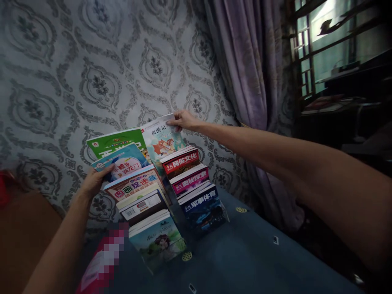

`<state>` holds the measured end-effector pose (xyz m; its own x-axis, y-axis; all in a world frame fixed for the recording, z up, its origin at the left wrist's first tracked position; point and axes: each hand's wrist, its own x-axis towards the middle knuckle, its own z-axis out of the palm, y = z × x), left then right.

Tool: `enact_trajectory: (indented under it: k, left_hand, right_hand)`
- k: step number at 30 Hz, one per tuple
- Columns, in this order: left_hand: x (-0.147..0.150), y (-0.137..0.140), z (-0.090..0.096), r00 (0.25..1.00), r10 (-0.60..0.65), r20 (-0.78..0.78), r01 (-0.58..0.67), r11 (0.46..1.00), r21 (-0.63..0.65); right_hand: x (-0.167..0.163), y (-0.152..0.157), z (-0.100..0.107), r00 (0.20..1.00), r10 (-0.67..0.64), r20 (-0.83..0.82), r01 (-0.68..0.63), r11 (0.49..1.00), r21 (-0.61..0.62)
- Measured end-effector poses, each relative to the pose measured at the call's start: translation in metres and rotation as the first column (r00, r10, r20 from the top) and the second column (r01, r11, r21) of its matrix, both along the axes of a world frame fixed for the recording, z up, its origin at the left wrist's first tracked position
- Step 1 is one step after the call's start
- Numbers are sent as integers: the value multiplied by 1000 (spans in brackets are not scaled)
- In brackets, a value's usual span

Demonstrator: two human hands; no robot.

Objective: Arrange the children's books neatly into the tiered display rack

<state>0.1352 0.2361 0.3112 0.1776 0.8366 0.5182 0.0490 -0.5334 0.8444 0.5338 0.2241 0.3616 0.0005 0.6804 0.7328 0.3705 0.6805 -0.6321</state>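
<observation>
Two rows of upright children's books lean back toward the wall. My right hand (181,121) pinches the top right corner of a white picture book (163,141), the rearmost in the right row. In front of it stand a red-covered book (183,162), a purple book (190,181) and a dark blue book (200,208). My left hand (94,181) grips the left edge of a light blue book (124,161), thumb on its cover. A green book (118,141) stands behind that one. Farther forward are a brown-edged book (136,183) and a green-toned book (159,239).
The books stand on a blue-covered surface (251,245) against a patterned wall (116,81). A purple curtain (248,61) hangs to the right, by a barred window (324,45). At left are a brown panel (27,232) and a blurred pink item (104,257).
</observation>
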Motion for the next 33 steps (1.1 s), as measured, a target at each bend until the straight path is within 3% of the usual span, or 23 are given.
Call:
enact_trajectory:
  k: [4, 15, 19, 22, 24, 25, 26, 29, 30, 33]
  left_hand:
    - [1, -2, 0, 1000, 9, 8, -9, 1000, -19]
    - [6, -4, -9, 991, 19, 131, -17, 1000, -17]
    - [4, 0, -11, 987, 36, 157, -30, 999, -45]
    - [5, 0, -13, 983, 20, 180, -11, 999, -51]
    - [6, -1, -14, 981, -1, 196, 9, 999, -39]
    - [6, -2, -14, 980, -11, 198, 19, 999, -38]
    - [6, -2, -14, 981, -16, 196, 25, 999, -43]
    - [5, -2, -15, 983, -31, 180, 41, 998, -53]
    - [5, -2, -15, 983, -37, 177, 47, 998, -50]
    - [3, -1, -15, 983, -55, 172, 62, 997, -36]
  right_hand:
    - [2, -2, 6, 999, -11, 40, 9, 999, 40]
    - [-1, 16, -37, 999, 30, -18, -31, 999, -45]
    - [13, 13, -40, 994, -95, 54, 100, 989, -110]
    - [10, 5, -41, 917, -372, 146, 382, 923, -42]
    - [-7, -4, -40, 798, -589, 127, 573, 807, 141]
    - [-21, -8, -41, 756, -647, 99, 613, 753, 237]
    - [-37, -13, -41, 758, -645, 101, 589, 742, 319]
    - [-92, -21, -41, 869, -456, 192, 328, 821, 467]
    - [-110, -22, -40, 905, -384, 183, 265, 844, 466]
    - [-147, -14, -36, 980, -170, 100, 132, 942, 309]
